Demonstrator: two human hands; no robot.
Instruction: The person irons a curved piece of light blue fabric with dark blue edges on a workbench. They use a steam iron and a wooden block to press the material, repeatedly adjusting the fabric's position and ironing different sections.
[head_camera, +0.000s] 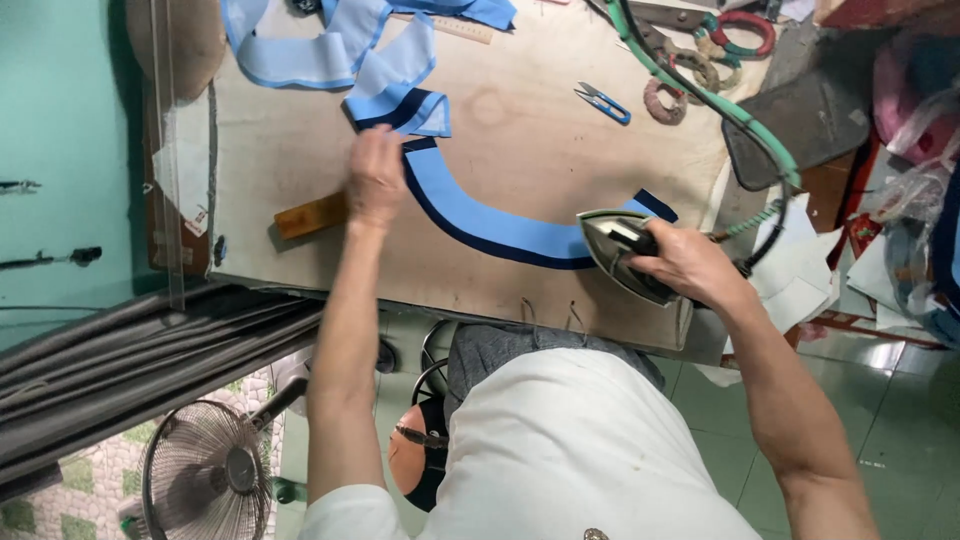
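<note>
- Worktop (500, 110): pale, stained board surface, spanning most of the upper view; carries all the items below.
- Curved fabric strip (480, 215): light blue with a dark navy edge, lying flat on the worktop and arcing from under the left hand across to the iron.
- Pile of cut pieces (340, 45): more light blue pieces, some edged in navy, heaped at the far left of the worktop, just beyond the left hand.
- Iron (615, 250): metal soleplate, dark handle, resting on the right end of the strip near the worktop's front edge (a green-sheathed cord (720, 105) runs away from it toward the far right).
- Right hand (685, 262): fingers wrapped around the iron's handle, gripping it.
- Left hand (375, 180): palm down, fingers spread flat on the left end of the strip, pressing rather than grasping.
- Wooden block (310, 215): lies just beside the left hand, on its outer side, partly hidden by it.
- Thread snips (603, 102): blue-handled, lying alone on the worktop, well apart from both hands.
</note>
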